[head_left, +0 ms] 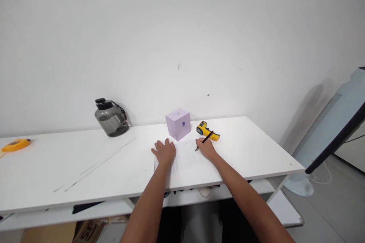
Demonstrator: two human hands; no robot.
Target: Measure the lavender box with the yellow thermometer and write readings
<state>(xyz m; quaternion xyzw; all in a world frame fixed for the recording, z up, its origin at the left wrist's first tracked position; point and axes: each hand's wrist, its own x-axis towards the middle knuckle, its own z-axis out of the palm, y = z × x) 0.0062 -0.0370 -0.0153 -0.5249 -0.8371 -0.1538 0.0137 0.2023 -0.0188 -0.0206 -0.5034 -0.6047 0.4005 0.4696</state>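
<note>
So this is the writing step: the right hand (pixel 207 148) is gripping a black pen (pixel 204 140), fingers closed around it, tip touching the sheet of paper (pixel 185 156) in the middle of the frame on the white desk (pixel 71 167). The left hand (pixel 164 152) is lying flat and open, holding nothing, pinning the sheet's left edge. A lilac box (pixel 178 123) and a yellow thermometer gun (pixel 207 130) are sitting just behind. Next move probably needs that sheet staying pinned while the pen moves along.
</note>
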